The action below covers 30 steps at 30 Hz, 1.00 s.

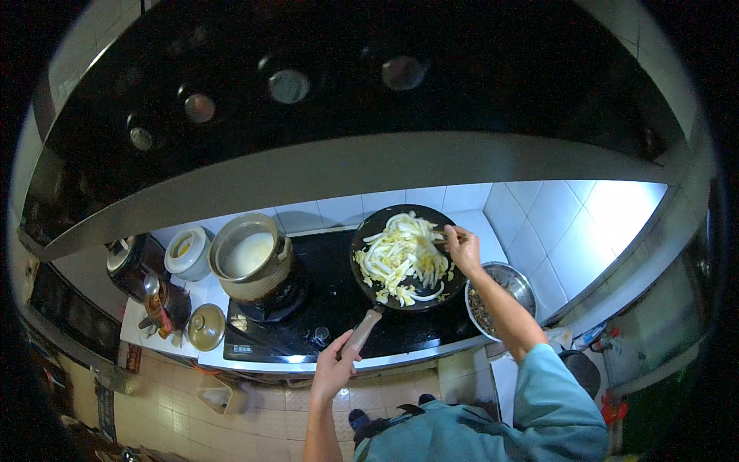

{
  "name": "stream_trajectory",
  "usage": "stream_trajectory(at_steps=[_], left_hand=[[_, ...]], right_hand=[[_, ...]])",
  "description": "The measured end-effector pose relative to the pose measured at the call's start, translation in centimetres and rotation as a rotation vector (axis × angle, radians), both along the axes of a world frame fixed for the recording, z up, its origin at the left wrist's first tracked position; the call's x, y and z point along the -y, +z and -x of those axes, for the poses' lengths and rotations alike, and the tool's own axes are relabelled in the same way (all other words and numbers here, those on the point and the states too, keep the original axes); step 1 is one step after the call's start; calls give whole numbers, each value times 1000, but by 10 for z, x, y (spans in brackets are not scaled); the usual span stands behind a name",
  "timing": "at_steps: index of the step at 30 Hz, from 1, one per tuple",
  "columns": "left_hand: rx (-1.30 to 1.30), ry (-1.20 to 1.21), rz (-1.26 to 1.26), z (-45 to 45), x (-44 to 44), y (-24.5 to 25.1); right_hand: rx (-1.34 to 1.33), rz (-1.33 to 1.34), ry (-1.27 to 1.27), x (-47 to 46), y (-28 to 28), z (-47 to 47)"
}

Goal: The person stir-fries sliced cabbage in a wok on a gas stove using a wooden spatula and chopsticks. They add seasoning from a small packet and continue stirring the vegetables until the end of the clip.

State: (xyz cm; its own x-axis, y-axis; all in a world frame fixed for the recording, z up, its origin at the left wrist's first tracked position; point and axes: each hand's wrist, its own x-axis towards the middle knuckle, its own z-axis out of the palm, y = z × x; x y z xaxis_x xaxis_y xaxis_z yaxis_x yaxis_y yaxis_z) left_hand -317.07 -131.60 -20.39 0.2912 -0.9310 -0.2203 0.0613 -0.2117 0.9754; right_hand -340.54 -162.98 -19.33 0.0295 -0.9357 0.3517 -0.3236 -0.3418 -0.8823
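My left hand (332,367) grips the beige handle (365,330) of a black frying pan (375,222) over the right part of the cooktop. Sliced white and pale-yellow cabbage (404,254) fills most of the pan, with one curved strip near its front edge. My right hand (463,249) reaches over the pan's right rim. Its fingers are closed on a thin wooden utensil (440,234), probably chopsticks, whose tips are lost among the cabbage. Beneath my right forearm, a steel bowl (522,283) with dark food scraps or ingredients is partly covered.
An earthenware pot (254,280) with whitish liquid stands on the left of the black glass cooktop (323,289). Left of it are a brown lid (206,327), a white lidded jar (187,260), a utensil holder (176,303) and a dark cooker (130,263). A range hood (369,164) overhangs everything.
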Motion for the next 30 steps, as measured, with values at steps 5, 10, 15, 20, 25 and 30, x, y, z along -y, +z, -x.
stream_trajectory(at_steps=[5,10,15,20,25,30], left_hand=[[24,-21,-5,0,0,2],[22,-19,-25,0,0,2],[30,-26,-8,-1,1,2],[49,-32,-24,-2,1,1],[37,-33,-6,-2,1,0],[36,-21,-18,-1,2,4]], right_hand=[[215,11,146,1,-20,-46],[62,-26,326,-10,13,-48],[149,89,148,11,29,-78],[-403,353,472,-7,15,-83],[-682,358,753,-30,54,-43],[-472,362,771,-86,45,-35]])
